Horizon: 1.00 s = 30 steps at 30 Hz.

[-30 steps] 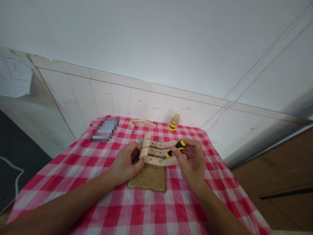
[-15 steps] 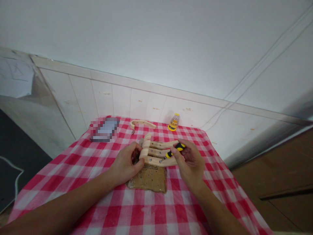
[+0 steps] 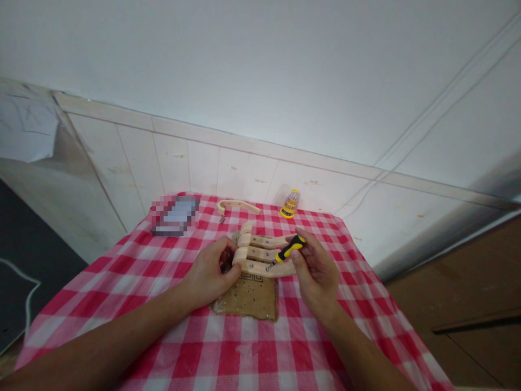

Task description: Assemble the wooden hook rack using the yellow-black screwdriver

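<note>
Several curved pale wooden pieces (image 3: pixel 260 268) lie side by side across a brown board (image 3: pixel 248 302), which has small dark holes and a printed line pattern. Screws show in the wood. My left hand (image 3: pixel 214 269) grips the left, curled end of the nearest wooden piece, thumb at the front. My right hand (image 3: pixel 317 271) is closed round the handle of a yellow and black screwdriver (image 3: pixel 290 248). The screwdriver slants down to the left, its tip at a screw (image 3: pixel 267 269) in the nearest piece. The far ends of the other pieces are partly hidden behind my right hand.
A loose curved wooden piece (image 3: pixel 238 205) lies at the back, beside a small dark screw-like part (image 3: pixel 222 220). A yellow-capped clear bit case (image 3: pixel 290 204) stands near the wall. A blurred-out flat device (image 3: pixel 177 216) rests at the back left of the checked tablecloth (image 3: pixel 228 358).
My right fingers have shifted on the screwdriver handle, and more of it shows. The tip stays at the same screw. My left hand holds its place.
</note>
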Each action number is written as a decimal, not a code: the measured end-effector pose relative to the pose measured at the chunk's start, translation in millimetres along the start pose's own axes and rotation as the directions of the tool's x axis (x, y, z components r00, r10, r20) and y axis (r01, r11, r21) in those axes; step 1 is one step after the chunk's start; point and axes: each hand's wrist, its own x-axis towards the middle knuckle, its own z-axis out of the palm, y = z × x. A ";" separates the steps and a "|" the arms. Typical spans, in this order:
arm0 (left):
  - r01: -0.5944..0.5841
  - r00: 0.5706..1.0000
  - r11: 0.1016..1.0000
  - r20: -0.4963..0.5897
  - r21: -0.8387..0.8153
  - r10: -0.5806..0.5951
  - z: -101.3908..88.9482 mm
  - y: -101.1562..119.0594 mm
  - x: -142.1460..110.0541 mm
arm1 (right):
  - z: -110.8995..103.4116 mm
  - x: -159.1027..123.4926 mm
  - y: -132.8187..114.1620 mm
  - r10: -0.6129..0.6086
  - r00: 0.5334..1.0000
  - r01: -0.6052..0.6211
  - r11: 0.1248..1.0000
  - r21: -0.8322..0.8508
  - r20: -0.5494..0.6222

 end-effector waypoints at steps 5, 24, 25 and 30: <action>0.010 1.000 1.000 0.015 -0.021 -0.009 0.1 -1.2 -0.5 | 0.3 0.5 -2.9 0.011 1.000 -0.010 1.000 0.006 -0.006; 0.005 1.000 0.998 0.011 -0.057 -0.005 1.0 -1.6 -0.9 | 1.5 3.7 -4.1 0.018 1.000 -0.017 0.999 0.045 -0.022; 0.004 1.000 0.998 0.010 -0.059 -0.004 0.8 -0.8 -0.9 | 1.3 3.8 -3.6 0.019 1.000 -0.018 0.999 0.043 -0.023; 0.006 1.000 0.999 0.014 -0.045 -0.006 0.1 0.6 -0.4 | 0.9 4.5 -1.9 0.023 0.999 -0.022 0.999 0.027 -0.033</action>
